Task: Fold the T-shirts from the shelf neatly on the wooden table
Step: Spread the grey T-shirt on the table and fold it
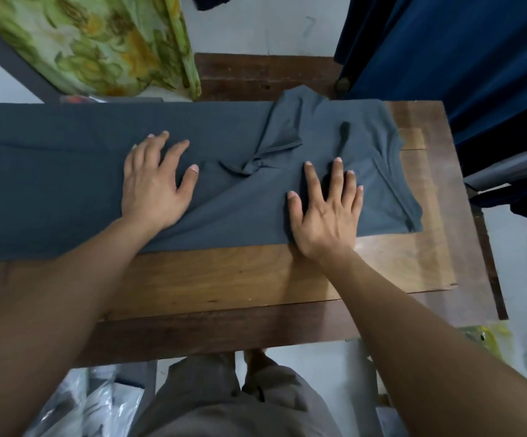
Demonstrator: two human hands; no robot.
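A dark grey T-shirt (67, 171) lies lengthwise across the wooden table (224, 279), its sides folded inward and its left end hanging past the table's left edge. A bunched fold with a sleeve sits at the shirt's middle. My left hand (155, 184) presses flat on the shirt left of that bunch, fingers spread. My right hand (328, 209) presses flat on the shirt's right part near its front edge, fingers straight and spread. The collar end lies toward the right.
A green floral cloth (104, 42) hangs at the back left. Dark blue fabric (460, 58) hangs at the back right beside the table. Plastic bags (82, 405) lie on the floor below. A dark wooden bench (256, 74) stands behind the table.
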